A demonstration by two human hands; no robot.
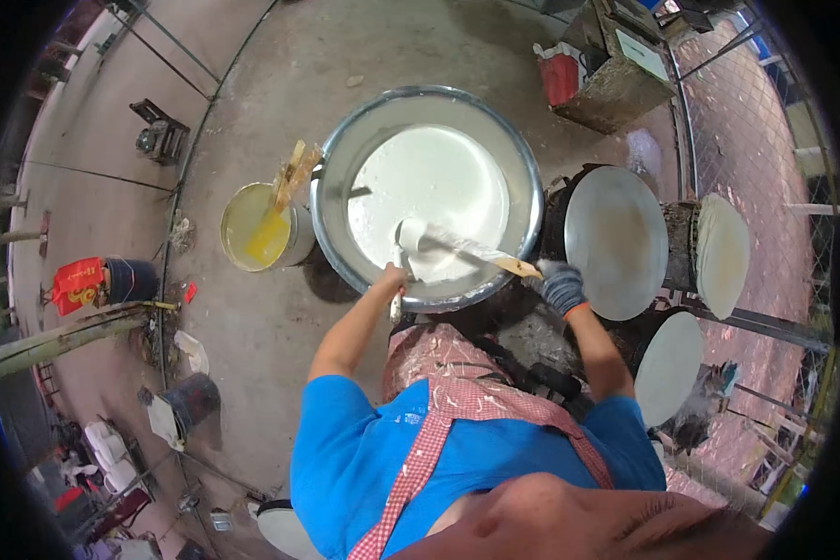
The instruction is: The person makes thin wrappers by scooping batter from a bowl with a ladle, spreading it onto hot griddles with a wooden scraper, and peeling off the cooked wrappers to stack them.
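A wide metal basin stands in front of me, holding a smooth white batter-like liquid. My right hand, in a grey knit glove with an orange cuff, grips the bare end of a wooden paddle. White liquid coats the rest of the paddle, which slants left across the basin. My left hand is bare and closed around a slim tool with a white-smeared handle, at the basin's near rim. That tool's upper part meets the paddle's coated end; its exact kind is unclear.
Left of the basin is a bucket with yellow liquid and yellow-coated wooden sticks. To the right stand a large round griddle and a smaller one, with a pale round cover beyond. A worn box sits at the upper right.
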